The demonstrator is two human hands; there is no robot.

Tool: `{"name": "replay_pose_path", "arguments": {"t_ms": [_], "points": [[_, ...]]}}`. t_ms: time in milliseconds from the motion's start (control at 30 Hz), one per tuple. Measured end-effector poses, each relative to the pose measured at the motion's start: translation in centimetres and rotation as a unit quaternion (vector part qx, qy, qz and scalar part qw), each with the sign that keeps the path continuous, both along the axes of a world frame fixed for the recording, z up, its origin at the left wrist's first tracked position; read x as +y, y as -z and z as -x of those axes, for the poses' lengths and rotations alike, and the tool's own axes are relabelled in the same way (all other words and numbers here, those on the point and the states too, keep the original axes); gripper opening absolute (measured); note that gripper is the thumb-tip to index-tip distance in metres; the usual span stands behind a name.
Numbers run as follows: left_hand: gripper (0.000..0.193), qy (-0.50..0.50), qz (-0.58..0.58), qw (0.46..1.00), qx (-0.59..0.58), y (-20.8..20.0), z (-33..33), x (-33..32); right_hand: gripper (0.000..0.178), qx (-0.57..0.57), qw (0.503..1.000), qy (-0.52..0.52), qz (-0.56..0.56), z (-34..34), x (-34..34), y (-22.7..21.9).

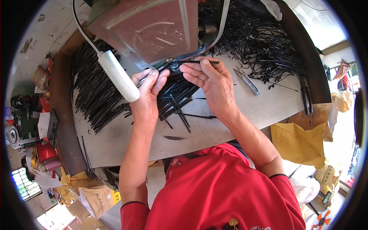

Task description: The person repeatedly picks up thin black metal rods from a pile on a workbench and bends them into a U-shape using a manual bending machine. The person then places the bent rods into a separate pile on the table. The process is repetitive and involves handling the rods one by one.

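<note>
My left hand (146, 90) is closed, thumb against fingers, on thin black rods just below the head of a reddish-brown machine (149, 28). My right hand (214, 78) pinches another slim black rod (189, 61), which lies nearly level. Its left end reaches the small metal working point (174, 67) under the machine, between my hands. Whether the rods of the two hands touch there, I cannot tell. Under my hands, loose black rods (178, 109) are scattered on the grey tabletop (214, 132).
A white bar-shaped lamp (119, 76) on a cable hangs by my left hand. Straight black rods (94, 96) are piled left; a tangled heap of black pieces (264, 46) fills the back right. Small snips (247, 81) and black-handled pliers (306, 94) lie right. A raised dark rim (63, 126) edges the table.
</note>
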State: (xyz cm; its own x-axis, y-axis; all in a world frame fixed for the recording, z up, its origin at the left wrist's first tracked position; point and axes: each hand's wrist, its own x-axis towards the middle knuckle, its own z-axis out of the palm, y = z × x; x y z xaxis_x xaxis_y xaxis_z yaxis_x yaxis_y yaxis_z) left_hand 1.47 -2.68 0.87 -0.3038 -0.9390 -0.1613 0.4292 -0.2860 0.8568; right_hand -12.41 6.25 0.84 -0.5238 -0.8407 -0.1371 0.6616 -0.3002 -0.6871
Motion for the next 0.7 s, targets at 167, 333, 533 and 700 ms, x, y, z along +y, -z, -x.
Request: {"name": "replay_pose_path", "arguments": {"t_ms": [167, 333, 533, 700], "points": [[0.009, 0.022, -0.003, 1.000, 0.001, 0.3, 0.2, -0.3, 0.020, -0.009, 1.000, 0.003, -0.007, 0.2, -0.1, 0.5], [0.011, 0.067, -0.022, 0.997, -0.021, 0.5, -0.3, -1.6, 0.024, 0.007, 1.000, 0.003, -0.019, 0.0, -0.3, 0.8], [0.016, 0.076, -0.041, 0.996, -0.029, 0.5, -0.8, -2.4, 0.032, 0.043, 0.991, -0.092, -0.084, 2.4, -0.6, -0.2], [0.018, 0.073, -0.019, 0.997, -0.033, 0.5, -0.4, -2.3, 0.029, 0.012, 0.996, -0.075, -0.036, 4.2, -1.4, 0.8]]}}
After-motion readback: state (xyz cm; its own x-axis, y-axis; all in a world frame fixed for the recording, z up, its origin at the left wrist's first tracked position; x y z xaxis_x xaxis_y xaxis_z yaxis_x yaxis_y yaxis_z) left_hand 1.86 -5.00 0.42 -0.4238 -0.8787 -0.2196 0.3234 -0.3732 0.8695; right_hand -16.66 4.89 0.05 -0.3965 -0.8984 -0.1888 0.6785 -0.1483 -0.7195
